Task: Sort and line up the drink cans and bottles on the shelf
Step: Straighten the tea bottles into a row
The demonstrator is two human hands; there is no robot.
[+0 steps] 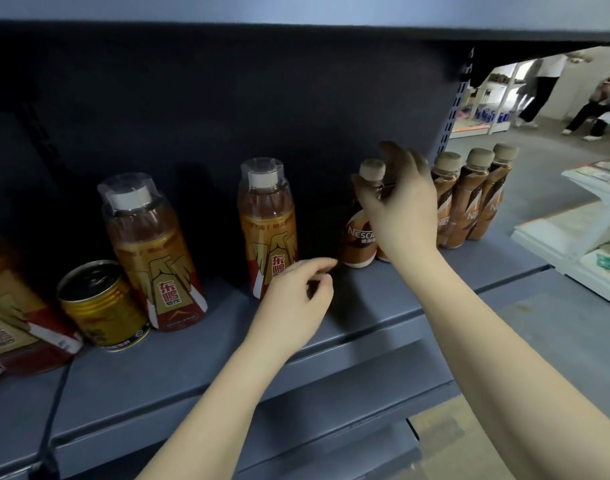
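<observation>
A: Head view first — what is the right hand [402, 209] doing?

B: It reaches to about 1 o'clock on the grey shelf [206, 344] and its fingers curl over the neck of a brown coffee bottle [360, 220] standing upright. Thumb and fingers touch it just under the cap; whether the grip is fully closed around it, I cannot tell.

A: And the left hand [298, 292]?

B: It holds nothing. The fingers are loosely bent, the index stretched toward 2 o'clock, just in front of an orange energy-drink bottle [267, 223].

A: Where are the other drinks?

B: Three more coffee bottles [469, 199] stand in a tight row at 2 o'clock, near the shelf's right end. A second orange bottle [151, 251] stands at 10 o'clock, a gold can [102, 304] touching or just beside it. A larger red-and-gold pack [16, 313] sits at 9 o'clock.
</observation>
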